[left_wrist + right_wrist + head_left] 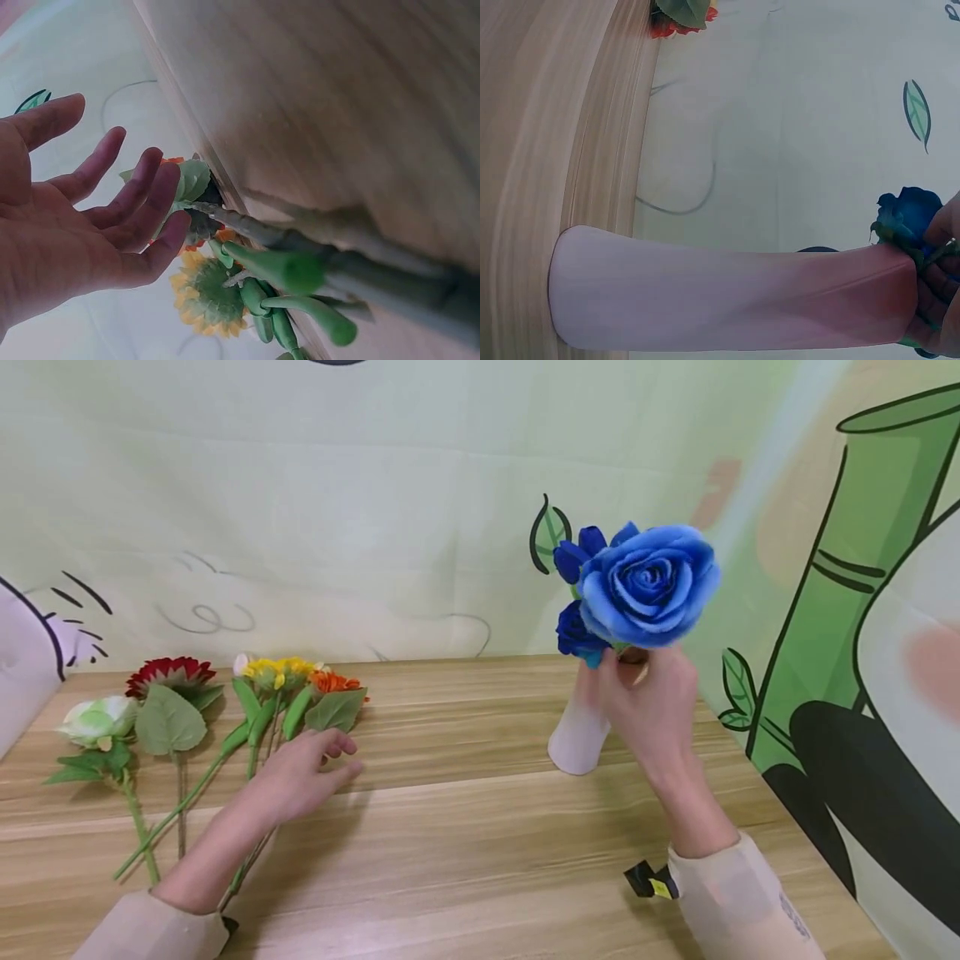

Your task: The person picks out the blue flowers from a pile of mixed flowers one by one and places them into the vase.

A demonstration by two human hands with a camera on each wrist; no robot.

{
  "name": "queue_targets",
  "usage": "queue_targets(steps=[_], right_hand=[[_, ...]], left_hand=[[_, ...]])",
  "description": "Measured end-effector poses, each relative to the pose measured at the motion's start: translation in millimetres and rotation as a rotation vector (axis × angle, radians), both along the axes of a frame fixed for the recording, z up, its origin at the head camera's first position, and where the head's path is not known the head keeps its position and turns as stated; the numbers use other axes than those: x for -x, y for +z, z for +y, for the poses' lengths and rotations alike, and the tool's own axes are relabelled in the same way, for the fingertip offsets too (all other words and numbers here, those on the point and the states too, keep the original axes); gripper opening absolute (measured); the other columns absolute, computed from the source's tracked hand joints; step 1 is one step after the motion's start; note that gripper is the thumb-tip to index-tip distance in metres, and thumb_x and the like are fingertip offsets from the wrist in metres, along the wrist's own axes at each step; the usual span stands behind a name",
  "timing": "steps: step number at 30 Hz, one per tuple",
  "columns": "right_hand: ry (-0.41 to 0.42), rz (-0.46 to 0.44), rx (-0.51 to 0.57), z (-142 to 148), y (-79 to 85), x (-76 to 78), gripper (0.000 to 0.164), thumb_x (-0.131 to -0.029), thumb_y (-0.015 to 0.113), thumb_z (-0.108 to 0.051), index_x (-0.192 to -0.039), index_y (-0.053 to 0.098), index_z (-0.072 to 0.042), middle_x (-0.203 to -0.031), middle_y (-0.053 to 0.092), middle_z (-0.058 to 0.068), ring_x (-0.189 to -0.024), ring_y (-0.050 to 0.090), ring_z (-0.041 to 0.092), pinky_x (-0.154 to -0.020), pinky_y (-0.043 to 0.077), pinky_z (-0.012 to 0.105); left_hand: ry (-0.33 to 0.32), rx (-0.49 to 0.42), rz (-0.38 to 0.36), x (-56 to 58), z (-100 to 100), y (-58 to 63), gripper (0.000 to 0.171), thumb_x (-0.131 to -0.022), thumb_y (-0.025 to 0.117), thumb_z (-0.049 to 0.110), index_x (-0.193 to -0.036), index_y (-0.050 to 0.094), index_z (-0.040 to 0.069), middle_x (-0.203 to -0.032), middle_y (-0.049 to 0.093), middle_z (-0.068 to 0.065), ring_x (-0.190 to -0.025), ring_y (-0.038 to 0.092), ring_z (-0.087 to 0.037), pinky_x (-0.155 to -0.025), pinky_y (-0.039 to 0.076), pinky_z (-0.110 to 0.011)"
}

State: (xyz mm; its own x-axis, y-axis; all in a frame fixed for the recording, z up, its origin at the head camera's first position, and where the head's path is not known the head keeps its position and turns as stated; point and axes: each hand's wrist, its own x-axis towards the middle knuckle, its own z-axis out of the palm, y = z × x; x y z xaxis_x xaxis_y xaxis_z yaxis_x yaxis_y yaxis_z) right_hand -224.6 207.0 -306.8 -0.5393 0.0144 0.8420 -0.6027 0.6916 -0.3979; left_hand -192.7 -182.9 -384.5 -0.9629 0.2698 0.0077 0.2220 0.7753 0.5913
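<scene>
A pale, narrow white vase (576, 745) stands upright on the right side of the wooden table. At its mouth, my right hand (658, 706) pinches the stem of a large blue rose (649, 583). Smaller dark blue flowers (572, 628) sit behind that rose at the vase's top; the right wrist view shows one small blue rose (913, 211) beside the rim. How deep the stem reaches is hidden by the fingers. My left hand (303, 775) hovers, fingers loosely spread and holding nothing, over the stems of the yellow sunflower (279, 673) and the orange flower (339, 685).
On the left lie a white-green flower (97, 722), a dark red flower (171, 677) and a green-stemmed bud (236, 739). A printed cloth backdrop (420, 527) rises along the table's back and right edges. A black strap piece (651, 881) hangs by the right cuff.
</scene>
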Motion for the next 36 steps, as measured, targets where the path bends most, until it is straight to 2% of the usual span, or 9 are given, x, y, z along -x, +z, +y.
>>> queue_targets(steps=[4,7,10,14,18,23,26,30,36], right_hand=[[0.002,0.012,0.035,-2,1.0,-5.3,0.039,-0.091,0.073,-0.012,-0.124,0.06,0.005,-0.104,0.063,0.018,-0.086,0.062,0.026,-0.074,0.049,0.033],[0.014,0.067,0.077,-4,4.4,-7.8,0.05,-0.093,0.072,-0.025,-0.132,0.057,0.004,-0.112,0.061,0.02,-0.095,0.06,0.026,-0.079,0.049,0.034],[0.018,0.162,0.087,-8,10.2,-7.0,0.046,-0.096,0.066,-0.032,-0.123,0.063,0.005,-0.112,0.063,0.021,-0.1,0.059,0.028,-0.082,0.048,0.035],[-0.014,0.216,0.041,-10,18.6,-4.8,0.032,-0.1,0.063,-0.024,-0.111,0.069,0.005,-0.107,0.069,0.019,-0.101,0.061,0.034,-0.084,0.045,0.04],[-0.047,0.184,0.016,-10,20.5,-4.1,0.016,-0.097,0.068,-0.008,-0.103,0.071,0.007,-0.097,0.072,0.018,-0.089,0.059,0.036,-0.078,0.042,0.04],[-0.069,0.145,0.008,-6,15.5,-3.7,0.004,-0.091,0.068,0.003,-0.093,0.069,0.006,-0.085,0.069,0.018,-0.078,0.053,0.036,-0.074,0.037,0.032],[-0.082,0.135,-0.013,1,11.5,-4.0,0.003,-0.089,0.067,0.004,-0.089,0.069,0.007,-0.083,0.067,0.019,-0.076,0.052,0.036,-0.071,0.035,0.031],[-0.111,0.093,-0.044,9,9.2,-7.2,0.005,-0.089,0.065,0.008,-0.089,0.07,0.01,-0.085,0.063,0.02,-0.08,0.053,0.037,-0.071,0.035,0.036],[-0.156,-0.015,-0.059,15,16.3,-14.9,0.014,-0.086,0.064,0.014,-0.095,0.073,0.012,-0.084,0.058,0.021,-0.077,0.053,0.035,-0.067,0.035,0.038]], left_hand=[[-0.003,0.0,0.002,0.1,-1,-0.7,0.037,-0.101,0.067,0.031,-0.122,0.065,0.001,-0.122,0.063,-0.026,-0.109,0.06,-0.042,-0.086,0.05,-0.058],[-0.004,-0.004,0.0,0.3,0,0.2,0.037,-0.102,0.066,0.031,-0.123,0.065,0.001,-0.123,0.062,-0.026,-0.11,0.06,-0.043,-0.087,0.05,-0.058],[-0.008,-0.004,0.0,0.7,0,2.2,0.037,-0.102,0.066,0.031,-0.123,0.065,0.0,-0.123,0.062,-0.026,-0.111,0.06,-0.043,-0.089,0.05,-0.059],[-0.009,0.005,0.011,1.8,0,5.4,0.036,-0.101,0.066,0.03,-0.122,0.066,0.001,-0.122,0.063,-0.026,-0.11,0.06,-0.042,-0.088,0.05,-0.058],[-0.011,0.008,0.014,2.6,0,7.1,0.035,-0.101,0.067,0.029,-0.121,0.066,0.001,-0.122,0.063,-0.026,-0.108,0.06,-0.041,-0.088,0.05,-0.058],[-0.013,0.003,0.008,2.2,0,7.1,0.036,-0.101,0.066,0.03,-0.121,0.066,0.001,-0.121,0.063,-0.026,-0.108,0.061,-0.041,-0.087,0.05,-0.057],[-0.015,0.004,0.011,1.7,0,6.5,0.036,-0.101,0.066,0.031,-0.121,0.066,0.001,-0.121,0.064,-0.026,-0.107,0.061,-0.04,-0.087,0.05,-0.057],[-0.017,0.004,0.015,1.1,0,5.7,0.035,-0.101,0.066,0.03,-0.12,0.066,0.0,-0.119,0.064,-0.026,-0.107,0.061,-0.04,-0.087,0.05,-0.057],[-0.021,0.004,0.005,0.7,0,5.7,0.035,-0.101,0.066,0.029,-0.121,0.066,0.0,-0.12,0.064,-0.026,-0.108,0.061,-0.041,-0.088,0.05,-0.057]])
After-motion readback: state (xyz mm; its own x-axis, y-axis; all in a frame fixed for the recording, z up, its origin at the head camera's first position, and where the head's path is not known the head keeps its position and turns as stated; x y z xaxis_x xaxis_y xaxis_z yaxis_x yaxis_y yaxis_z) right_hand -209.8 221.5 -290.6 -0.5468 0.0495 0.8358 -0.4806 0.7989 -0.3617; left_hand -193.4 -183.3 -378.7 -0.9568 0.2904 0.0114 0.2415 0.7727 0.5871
